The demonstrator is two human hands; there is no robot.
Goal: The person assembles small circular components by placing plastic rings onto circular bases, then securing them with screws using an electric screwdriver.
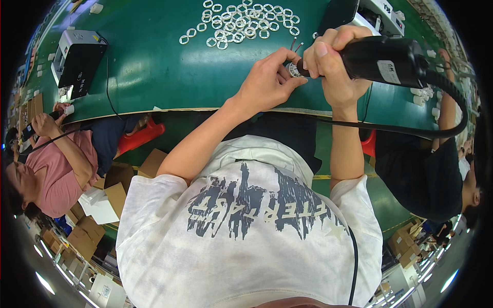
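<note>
My right hand [331,64] is wrapped round a black corded electric screwdriver [382,57], held level with its tip toward the left. That tip meets a small round white-and-metal part [295,70], which my left hand [269,79] pinches between thumb and fingers. Thin dark and red wires [296,45] stick up beside the part. My fingers cover much of it, so its exact kind is hidden. A thick black cable [454,110] curves from the screwdriver's back end and runs below my right wrist.
Many white rings [239,23] lie scattered on the green table [169,66]. A black-and-grey machine [79,61] stands at left, another [354,15] at the far right. Co-workers sit on both sides; the left one holds a similar tool. A red stool [141,136] and cardboard boxes [115,192] are below.
</note>
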